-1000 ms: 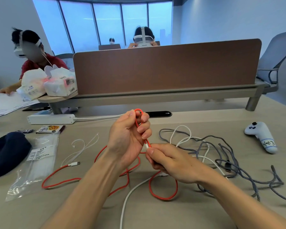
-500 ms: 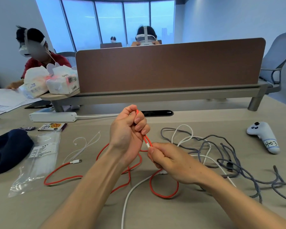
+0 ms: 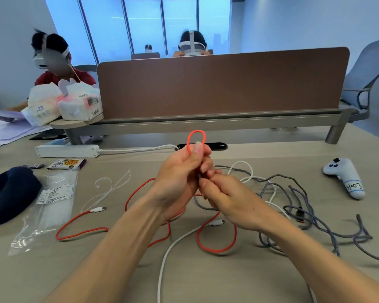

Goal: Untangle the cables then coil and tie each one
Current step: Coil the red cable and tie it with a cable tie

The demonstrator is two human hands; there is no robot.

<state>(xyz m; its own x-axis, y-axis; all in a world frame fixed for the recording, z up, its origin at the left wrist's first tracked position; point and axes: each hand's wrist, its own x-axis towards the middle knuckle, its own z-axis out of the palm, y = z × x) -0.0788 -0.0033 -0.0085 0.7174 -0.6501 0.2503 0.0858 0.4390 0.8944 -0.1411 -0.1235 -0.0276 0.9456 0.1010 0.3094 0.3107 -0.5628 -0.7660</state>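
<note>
Biggest change on the desk [image 3: 53, 276]: my right hand [image 3: 225, 197] has come up tight against my left hand [image 3: 179, 178], both clenched on the red cable [image 3: 196, 131]. A tall loop now pokes above my left thumb; half a second back there was none. So I'd say coiling has only just started. Most of the red lies slack toward the desk's near edge, crossing the white cable [image 3: 162, 265]. Only readable writing: "H·03" on the white controller [image 3: 342, 178]. The bag [image 3: 53, 206] label's too small.
</note>
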